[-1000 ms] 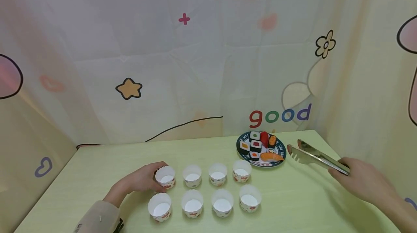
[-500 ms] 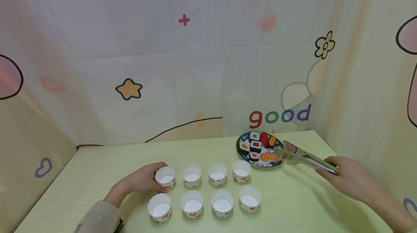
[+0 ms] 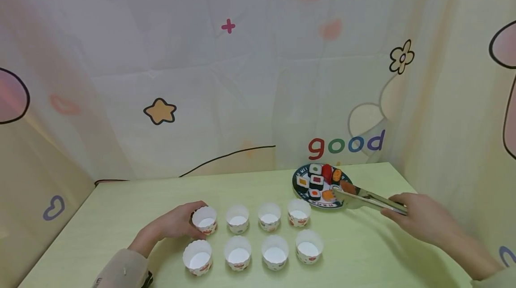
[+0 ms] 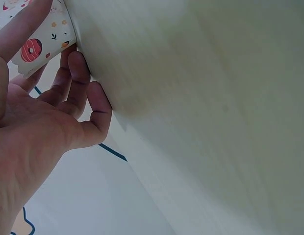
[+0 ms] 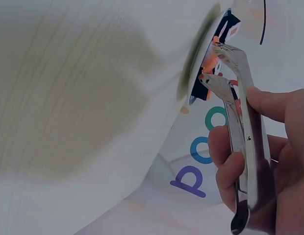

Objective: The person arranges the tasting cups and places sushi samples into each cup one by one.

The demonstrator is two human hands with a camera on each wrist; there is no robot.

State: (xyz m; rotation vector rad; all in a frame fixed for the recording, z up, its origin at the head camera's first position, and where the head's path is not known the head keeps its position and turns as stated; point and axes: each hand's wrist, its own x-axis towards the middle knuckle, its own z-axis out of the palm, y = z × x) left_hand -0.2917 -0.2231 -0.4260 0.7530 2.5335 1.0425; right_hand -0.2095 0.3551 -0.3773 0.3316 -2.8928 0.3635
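My left hand (image 3: 177, 221) holds a white paper baking cup (image 3: 205, 223) at the left end of the back row, its thumb and fingers on either side. In the left wrist view, the cup (image 4: 51, 36) shows printed doughnuts. My right hand (image 3: 423, 218) grips metal food tongs (image 3: 372, 197). Their tips reach over the right side of a dark-rimmed plate (image 3: 308, 202) and stand around an orange-topped sushi piece (image 3: 328, 195), partly hidden by them. In the right wrist view, the tongs (image 5: 250, 122) are parted at the tips; whether they touch the sushi I cannot tell.
Several more paper cups stand in two rows, among them a front left cup (image 3: 198, 259) and a back right cup (image 3: 299, 214) close to the plate. Other sushi pieces, such as a roll (image 3: 316, 182), share the plate. A printed curtain (image 3: 242, 77) hangs behind the table (image 3: 121, 207).
My right hand has moved left with the tongs, bringing their tips from beside the plate to the orange-topped sushi. The left hand and the cups have stayed in place.
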